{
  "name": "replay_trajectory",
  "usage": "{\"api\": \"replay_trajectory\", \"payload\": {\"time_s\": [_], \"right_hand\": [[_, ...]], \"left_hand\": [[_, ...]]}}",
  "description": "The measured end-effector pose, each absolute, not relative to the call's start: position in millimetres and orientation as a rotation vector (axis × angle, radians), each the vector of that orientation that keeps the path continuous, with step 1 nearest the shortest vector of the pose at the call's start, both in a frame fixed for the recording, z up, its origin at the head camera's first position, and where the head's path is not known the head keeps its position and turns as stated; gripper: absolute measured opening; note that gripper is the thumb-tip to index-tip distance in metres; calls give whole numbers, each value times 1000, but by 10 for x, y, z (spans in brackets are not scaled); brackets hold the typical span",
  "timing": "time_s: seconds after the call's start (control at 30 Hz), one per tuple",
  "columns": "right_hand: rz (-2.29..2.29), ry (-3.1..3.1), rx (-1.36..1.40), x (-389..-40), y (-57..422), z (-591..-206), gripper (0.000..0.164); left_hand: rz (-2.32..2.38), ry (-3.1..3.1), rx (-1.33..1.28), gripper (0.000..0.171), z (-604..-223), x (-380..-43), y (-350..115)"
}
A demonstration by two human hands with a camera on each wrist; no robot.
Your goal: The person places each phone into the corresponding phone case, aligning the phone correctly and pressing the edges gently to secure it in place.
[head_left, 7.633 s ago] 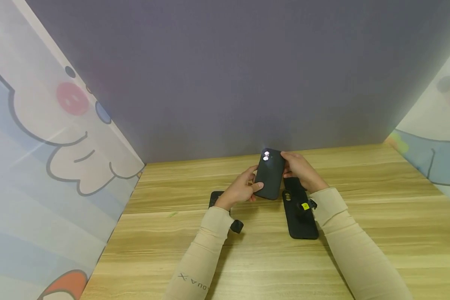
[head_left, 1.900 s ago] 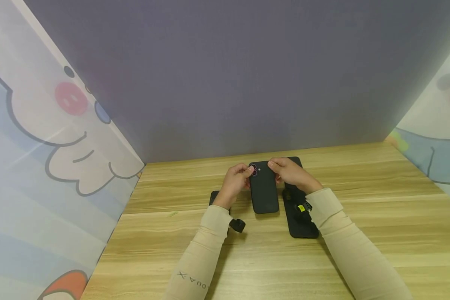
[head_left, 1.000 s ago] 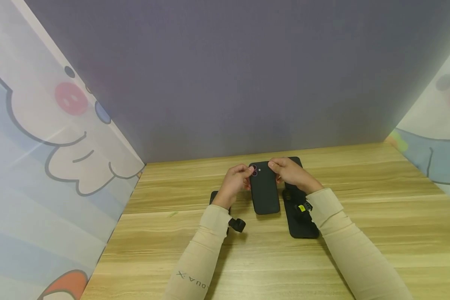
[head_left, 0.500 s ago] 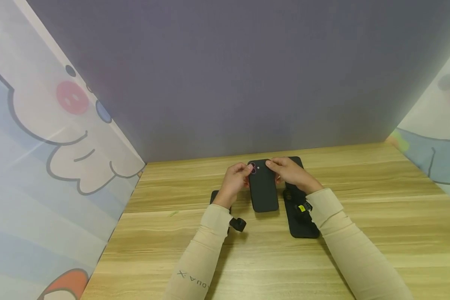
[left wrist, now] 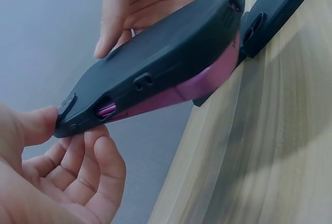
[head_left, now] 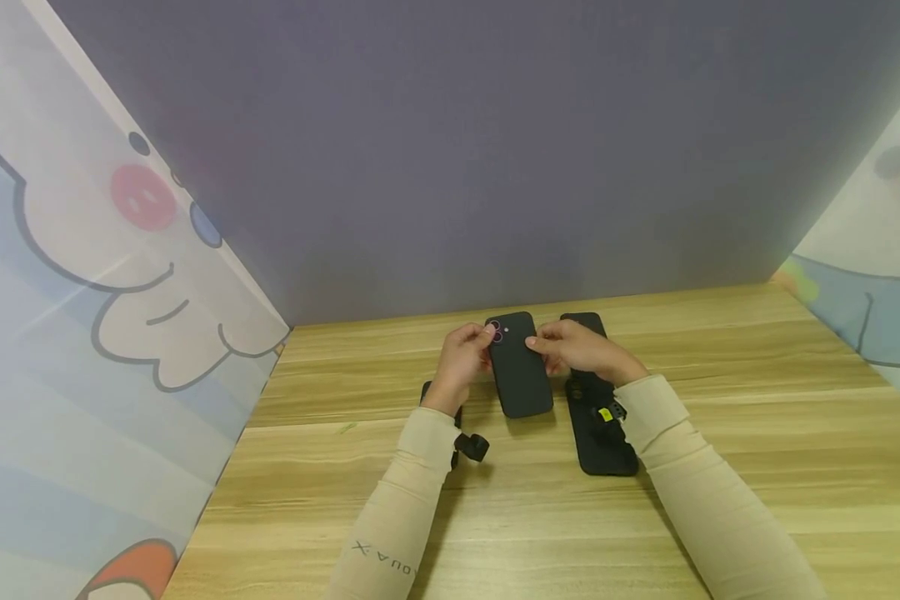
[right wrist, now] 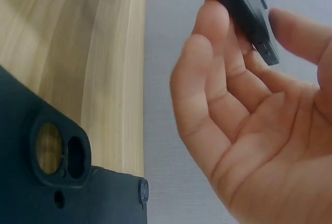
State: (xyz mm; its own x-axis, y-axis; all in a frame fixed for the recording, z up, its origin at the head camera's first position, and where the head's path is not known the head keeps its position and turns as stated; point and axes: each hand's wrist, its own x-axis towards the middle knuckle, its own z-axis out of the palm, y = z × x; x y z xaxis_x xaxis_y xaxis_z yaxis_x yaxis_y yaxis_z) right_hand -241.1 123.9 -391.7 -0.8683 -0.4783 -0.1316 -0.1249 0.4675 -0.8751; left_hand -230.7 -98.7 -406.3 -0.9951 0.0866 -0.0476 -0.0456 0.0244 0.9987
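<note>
A black phone case (head_left: 521, 379) sits part-way over a pink phone (left wrist: 212, 76), back side up, held above the table. In the left wrist view the phone's pink side shows below the case edge at the far end. My left hand (head_left: 459, 360) pinches the camera corner, thumb beside the lenses and fingertips underneath. At the opposite side my right hand (head_left: 579, 347) holds the edge, thumb on the back and curled fingers behind; the right wrist view shows the case between them. The phone's screen is hidden.
On the wooden table (head_left: 330, 500), a black case with camera holes (head_left: 603, 446) lies under my right wrist. Another black case (head_left: 587, 320) lies behind it. A dark phone-shaped thing (head_left: 427, 390) is mostly covered by my left wrist. A grey panel (head_left: 495, 167) rises at the back.
Earlier my left hand held the lower left side; it has moved to the camera corner. Lately the phone has tilted and shifted slightly left, and my right thumb has slid down from the top corner.
</note>
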Motion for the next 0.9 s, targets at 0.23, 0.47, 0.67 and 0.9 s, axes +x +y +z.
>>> {"api": "replay_trajectory", "payload": {"time_s": [0.23,0.47,0.67,0.9], "right_hand": [[-1341,2319,-534,-2393,1232,-3906,30],[-1334,2357,-536,-2374,1214,-3893,26],[-1331,2393,-535,-2372,1205,-3904,25],[-1345,2425,-544,-2388,1201,-3932,26]], "left_hand": [[2154,2157,11,25,-4063,-2319,-994],[2152,2166,-14,24,-4050,-2297,-970],[2146,2187,-5,26,-4058,-2293,-962],[2127,2179,-12,23,-4064,-2295,-953]]}}
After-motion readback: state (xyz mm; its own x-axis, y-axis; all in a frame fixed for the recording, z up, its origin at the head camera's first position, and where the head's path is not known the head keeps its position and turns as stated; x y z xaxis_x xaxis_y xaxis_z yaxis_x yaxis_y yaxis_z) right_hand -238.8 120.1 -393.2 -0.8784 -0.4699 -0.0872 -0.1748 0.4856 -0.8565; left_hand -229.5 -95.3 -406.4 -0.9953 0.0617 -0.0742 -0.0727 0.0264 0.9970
